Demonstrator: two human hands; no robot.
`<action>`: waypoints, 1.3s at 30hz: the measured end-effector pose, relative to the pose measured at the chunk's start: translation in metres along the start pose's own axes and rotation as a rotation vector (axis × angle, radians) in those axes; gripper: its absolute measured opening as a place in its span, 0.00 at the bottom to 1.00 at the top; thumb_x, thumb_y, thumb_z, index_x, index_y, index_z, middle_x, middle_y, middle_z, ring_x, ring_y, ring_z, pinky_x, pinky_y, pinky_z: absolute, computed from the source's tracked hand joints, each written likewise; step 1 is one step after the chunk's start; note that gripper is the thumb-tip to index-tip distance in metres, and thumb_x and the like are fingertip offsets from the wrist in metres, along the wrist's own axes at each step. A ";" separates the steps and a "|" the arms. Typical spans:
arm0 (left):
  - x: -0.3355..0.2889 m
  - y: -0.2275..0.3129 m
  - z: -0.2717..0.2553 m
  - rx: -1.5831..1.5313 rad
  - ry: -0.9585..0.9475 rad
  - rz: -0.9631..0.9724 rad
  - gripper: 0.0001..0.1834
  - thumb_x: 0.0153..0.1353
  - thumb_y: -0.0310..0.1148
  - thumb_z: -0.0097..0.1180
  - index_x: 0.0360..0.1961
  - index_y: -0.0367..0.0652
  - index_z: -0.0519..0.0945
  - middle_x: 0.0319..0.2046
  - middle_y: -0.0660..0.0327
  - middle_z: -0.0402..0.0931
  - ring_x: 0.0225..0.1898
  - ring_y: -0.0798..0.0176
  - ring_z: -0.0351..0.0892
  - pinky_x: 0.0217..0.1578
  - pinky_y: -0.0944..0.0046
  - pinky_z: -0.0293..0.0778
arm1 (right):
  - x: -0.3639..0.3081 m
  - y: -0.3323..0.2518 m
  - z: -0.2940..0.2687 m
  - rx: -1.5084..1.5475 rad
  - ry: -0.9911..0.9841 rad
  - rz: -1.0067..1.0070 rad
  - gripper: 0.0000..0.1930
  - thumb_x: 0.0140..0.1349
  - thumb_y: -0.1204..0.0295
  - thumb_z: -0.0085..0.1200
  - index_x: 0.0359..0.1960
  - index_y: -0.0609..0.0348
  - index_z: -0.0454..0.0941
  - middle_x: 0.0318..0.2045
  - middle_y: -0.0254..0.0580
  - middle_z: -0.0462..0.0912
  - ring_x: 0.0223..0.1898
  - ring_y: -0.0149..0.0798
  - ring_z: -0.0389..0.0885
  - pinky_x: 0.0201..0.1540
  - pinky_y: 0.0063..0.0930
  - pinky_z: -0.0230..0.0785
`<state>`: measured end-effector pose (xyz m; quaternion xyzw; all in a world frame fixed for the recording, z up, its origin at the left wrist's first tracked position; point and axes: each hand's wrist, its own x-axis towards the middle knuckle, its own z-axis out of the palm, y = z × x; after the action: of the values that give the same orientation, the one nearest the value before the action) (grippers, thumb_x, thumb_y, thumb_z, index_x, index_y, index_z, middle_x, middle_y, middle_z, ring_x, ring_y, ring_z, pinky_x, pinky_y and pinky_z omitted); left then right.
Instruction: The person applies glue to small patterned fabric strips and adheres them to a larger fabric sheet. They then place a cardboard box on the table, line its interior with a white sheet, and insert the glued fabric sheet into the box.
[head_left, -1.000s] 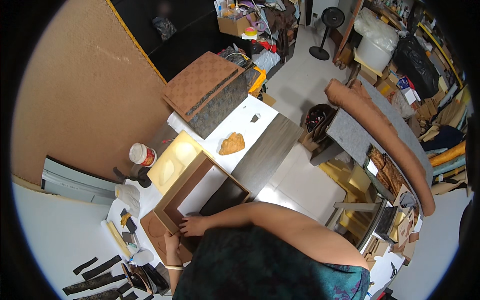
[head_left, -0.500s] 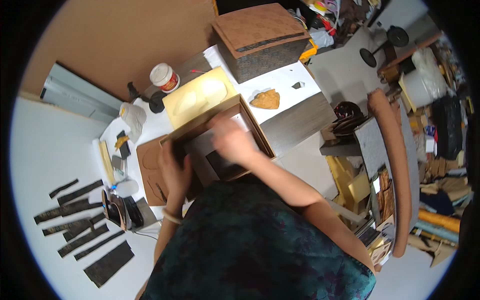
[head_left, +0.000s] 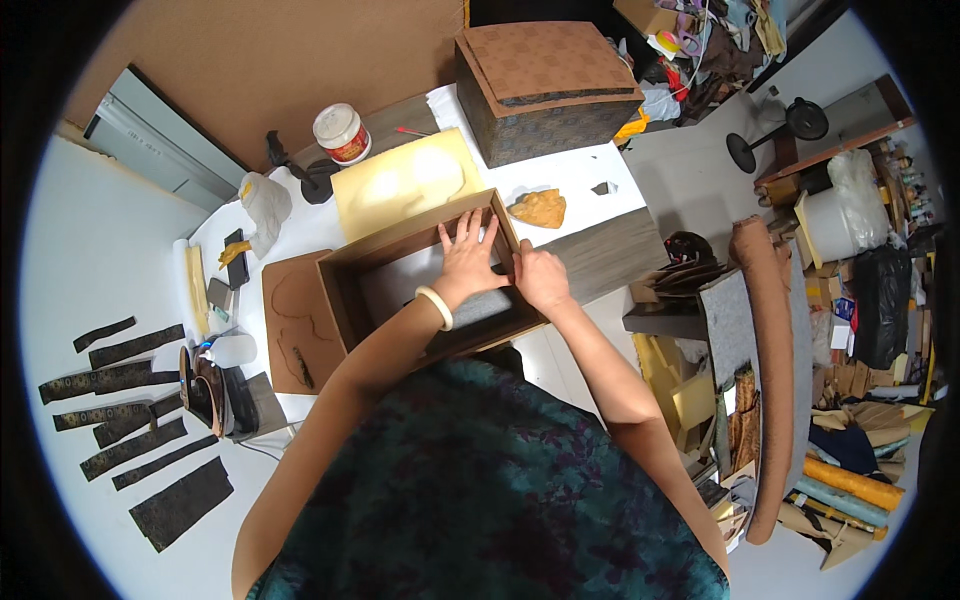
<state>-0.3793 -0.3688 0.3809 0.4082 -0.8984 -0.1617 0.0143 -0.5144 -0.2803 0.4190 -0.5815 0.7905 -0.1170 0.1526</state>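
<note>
An open-topped brown box [head_left: 392,242] sits on the table's near edge in front of me, its bottom partly hidden by my arm. Reaching inside, my left hand [head_left: 468,262] has its fingers spread against the inner wall at the far right corner. My right hand [head_left: 541,278] is closed over the rim of the box's right wall; whether its fingers hold anything more is hidden. A brown sheet [head_left: 287,285] lies to the left of the box. Behind it is a pale yellow block [head_left: 408,180], and a crumpled orange-yellow piece [head_left: 540,208] lies beyond the right corner.
At the back right stands a large box with a brown lid [head_left: 550,65]. A white tub [head_left: 342,133] is behind the yellow block. Dark strips [head_left: 180,503] lie at far left, near a clear bottle [head_left: 232,350]. On the right, a long brown roll [head_left: 768,390] leans across stacked material.
My left hand has moved from the box's left side to its right inner corner. My right hand has left the inside and taken hold of the right rim.
</note>
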 end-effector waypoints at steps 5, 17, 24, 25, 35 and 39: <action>0.000 0.001 -0.010 -0.013 -0.043 -0.003 0.67 0.35 0.69 0.70 0.75 0.48 0.58 0.75 0.47 0.47 0.77 0.45 0.41 0.69 0.21 0.36 | 0.002 0.007 0.003 0.060 0.050 -0.081 0.11 0.68 0.66 0.51 0.36 0.63 0.75 0.22 0.63 0.81 0.29 0.65 0.82 0.36 0.59 0.75; -0.123 -0.060 -0.090 -0.246 0.695 0.064 0.44 0.53 0.38 0.70 0.69 0.37 0.65 0.65 0.40 0.65 0.66 0.36 0.63 0.65 0.39 0.61 | -0.017 -0.073 -0.047 -0.021 0.233 -0.353 0.28 0.55 0.66 0.67 0.57 0.62 0.74 0.49 0.54 0.82 0.53 0.54 0.79 0.55 0.44 0.74; -0.211 -0.153 -0.070 -0.278 0.301 -0.817 0.22 0.59 0.38 0.60 0.50 0.32 0.78 0.36 0.37 0.81 0.40 0.34 0.82 0.43 0.44 0.78 | 0.016 -0.207 0.095 0.012 -0.264 -0.975 0.48 0.52 0.54 0.69 0.68 0.73 0.61 0.71 0.59 0.59 0.75 0.54 0.54 0.76 0.47 0.47; -0.213 -0.163 -0.053 -0.325 0.304 -0.783 0.18 0.60 0.38 0.60 0.42 0.32 0.80 0.31 0.38 0.81 0.36 0.34 0.82 0.40 0.43 0.78 | 0.020 -0.217 0.113 -0.045 -0.302 -0.992 0.51 0.50 0.53 0.70 0.69 0.74 0.59 0.72 0.59 0.57 0.76 0.54 0.52 0.77 0.47 0.46; -0.212 -0.163 -0.046 -0.260 0.374 -0.613 0.13 0.59 0.32 0.56 0.24 0.31 0.80 0.24 0.37 0.78 0.30 0.33 0.81 0.37 0.39 0.77 | 0.016 -0.226 0.133 -0.256 -0.408 -0.938 0.59 0.40 0.43 0.71 0.70 0.71 0.61 0.73 0.61 0.57 0.76 0.54 0.50 0.76 0.53 0.44; -0.210 -0.165 -0.046 -0.273 0.344 -0.605 0.14 0.59 0.33 0.57 0.24 0.31 0.80 0.25 0.37 0.79 0.31 0.33 0.81 0.37 0.40 0.78 | 0.016 -0.219 0.144 -0.256 -0.364 -0.895 0.58 0.41 0.44 0.73 0.71 0.67 0.61 0.75 0.57 0.53 0.76 0.54 0.50 0.76 0.55 0.44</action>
<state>-0.1116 -0.3284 0.3968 0.6707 -0.6918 -0.2061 0.1709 -0.2709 -0.3613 0.3633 -0.8887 0.4321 0.0304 0.1502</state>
